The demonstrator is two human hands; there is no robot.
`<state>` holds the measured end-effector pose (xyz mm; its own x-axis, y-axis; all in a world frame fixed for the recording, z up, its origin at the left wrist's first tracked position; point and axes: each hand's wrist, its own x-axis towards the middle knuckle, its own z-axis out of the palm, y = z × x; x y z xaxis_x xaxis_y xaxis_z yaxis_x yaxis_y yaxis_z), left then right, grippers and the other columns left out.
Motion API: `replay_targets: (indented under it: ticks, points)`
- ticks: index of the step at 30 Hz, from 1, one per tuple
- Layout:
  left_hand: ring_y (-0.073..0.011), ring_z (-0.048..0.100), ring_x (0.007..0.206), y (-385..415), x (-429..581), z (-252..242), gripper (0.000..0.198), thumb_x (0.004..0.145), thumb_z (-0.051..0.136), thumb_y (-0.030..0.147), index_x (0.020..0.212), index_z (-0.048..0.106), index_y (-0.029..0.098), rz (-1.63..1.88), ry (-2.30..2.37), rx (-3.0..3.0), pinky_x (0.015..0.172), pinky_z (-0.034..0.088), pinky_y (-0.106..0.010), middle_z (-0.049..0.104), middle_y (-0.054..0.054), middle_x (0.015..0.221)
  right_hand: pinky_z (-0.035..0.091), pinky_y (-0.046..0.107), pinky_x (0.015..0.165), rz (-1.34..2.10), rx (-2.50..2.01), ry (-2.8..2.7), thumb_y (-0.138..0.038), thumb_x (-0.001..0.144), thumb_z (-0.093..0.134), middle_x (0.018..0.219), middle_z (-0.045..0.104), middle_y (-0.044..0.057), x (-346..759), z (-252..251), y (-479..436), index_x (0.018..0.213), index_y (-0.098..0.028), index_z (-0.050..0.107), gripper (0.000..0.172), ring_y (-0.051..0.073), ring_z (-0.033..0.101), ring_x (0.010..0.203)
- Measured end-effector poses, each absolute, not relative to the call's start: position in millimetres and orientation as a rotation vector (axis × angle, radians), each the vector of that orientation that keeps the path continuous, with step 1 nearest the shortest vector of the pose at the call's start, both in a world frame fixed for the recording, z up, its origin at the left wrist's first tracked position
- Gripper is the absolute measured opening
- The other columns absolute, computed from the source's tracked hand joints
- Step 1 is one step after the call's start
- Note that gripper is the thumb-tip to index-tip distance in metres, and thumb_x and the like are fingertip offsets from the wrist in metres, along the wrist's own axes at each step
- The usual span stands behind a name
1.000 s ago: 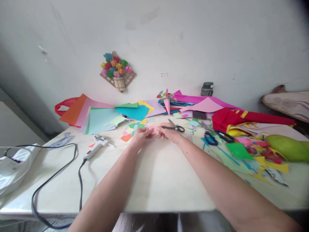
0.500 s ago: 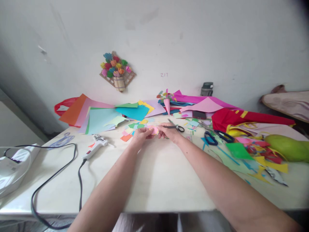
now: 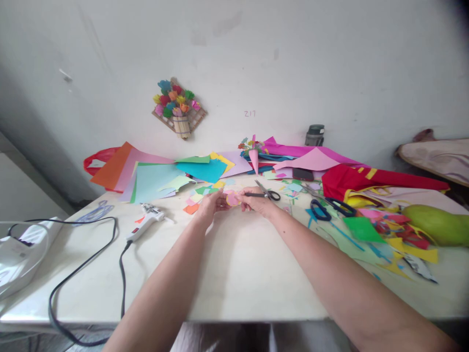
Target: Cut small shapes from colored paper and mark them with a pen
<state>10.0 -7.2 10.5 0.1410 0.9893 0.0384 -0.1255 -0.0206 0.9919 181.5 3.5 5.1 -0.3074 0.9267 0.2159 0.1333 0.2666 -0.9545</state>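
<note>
Between my hands is a small pink paper cutout with a yellow edge (image 3: 232,198), roughly round, perhaps a flower. My right hand (image 3: 256,201) pinches its right side between thumb and fingers. From the left, the curled fingers of my left hand (image 3: 212,204) hold its other edge, partly hidden. A slim dark piece crosses the top of my right hand; I cannot tell if it is a pen or part of the black-handled scissors (image 3: 273,195) just behind. Small coloured paper scraps (image 3: 201,191) lie beyond my left hand.
A white glue gun (image 3: 146,225) with a black cord lies left, near a power strip (image 3: 32,259). Coloured sheets (image 3: 154,178) and a pink paper cone with flowers (image 3: 253,159) stand behind. Blue-handled scissors (image 3: 331,208), scraps and a green fruit (image 3: 436,225) are right.
My left thumb and fingers have shifted left on the pink cutout, so more of its face and yellow edge shows. My right hand has barely moved.
</note>
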Motion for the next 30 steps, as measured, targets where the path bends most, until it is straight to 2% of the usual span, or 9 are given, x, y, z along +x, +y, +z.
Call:
replay_targets:
  ticks: [6,10,15,20,26,30]
  points:
    - [-0.0119,0.055,0.055,-13.1,5.1,15.4,0.030,0.055,0.075,0.040,0.062,0.063,0.014,1.062,1.105,1.411,0.057,0.044,-0.025,0.062,-0.002,0.059,0.028,0.017,0.036,1.148,-1.033,-1.729,-0.033,0.069,0.062,0.039,0.052,-0.004,179.8,8.6,-1.0,0.057,-0.017,0.054,0.022,0.005,0.039,0.034]
    - [-0.0107,0.052,0.050,-13.8,2.8,14.9,0.030,0.054,0.077,0.040,0.056,0.060,0.014,1.025,1.154,1.472,0.052,0.039,-0.023,0.058,-0.001,0.052,0.028,0.018,0.035,1.147,-1.054,-1.761,-0.033,0.070,0.061,0.038,0.051,-0.003,179.2,8.7,-2.2,0.058,-0.016,0.057,0.021,0.006,0.039,0.034]
    - [-0.0106,0.052,0.052,-13.1,1.3,14.0,0.032,0.054,0.077,0.041,0.056,0.060,0.014,1.046,1.139,1.467,0.054,0.040,-0.024,0.058,0.000,0.053,0.030,0.018,0.037,1.041,-1.078,-1.634,-0.035,0.072,0.057,0.044,0.056,-0.002,184.1,7.6,3.6,0.062,-0.016,0.056,0.021,0.006,0.040,0.035]
    - [-0.0105,0.051,0.052,-14.2,2.2,14.7,0.033,0.053,0.077,0.042,0.056,0.059,0.014,1.044,1.133,1.462,0.054,0.038,-0.023,0.058,-0.001,0.053,0.040,0.020,0.045,0.984,-1.024,-1.589,-0.030,0.067,0.061,0.056,0.061,-0.001,185.4,8.0,6.5,0.071,-0.017,0.056,0.015,0.008,0.050,0.045]
    - [-0.0095,0.048,0.050,-14.1,2.2,12.3,0.033,0.057,0.074,0.045,0.056,0.060,0.015,1.033,1.148,1.506,0.051,0.035,-0.023,0.057,0.000,0.053,0.041,0.022,0.053,0.989,-0.975,-1.663,-0.032,0.066,0.062,0.057,0.055,-0.004,183.3,12.7,-2.6,0.075,-0.018,0.058,0.018,0.011,0.054,0.055]
    - [-0.0097,0.047,0.048,-11.6,0.9,8.7,0.033,0.058,0.073,0.045,0.056,0.059,0.015,1.018,1.144,1.538,0.049,0.033,-0.023,0.057,0.000,0.052,0.037,0.021,0.052,1.019,-0.985,-1.674,-0.030,0.064,0.063,0.059,0.052,-0.004,183.2,13.7,-6.5,0.078,-0.018,0.059,0.019,0.010,0.051,0.057]
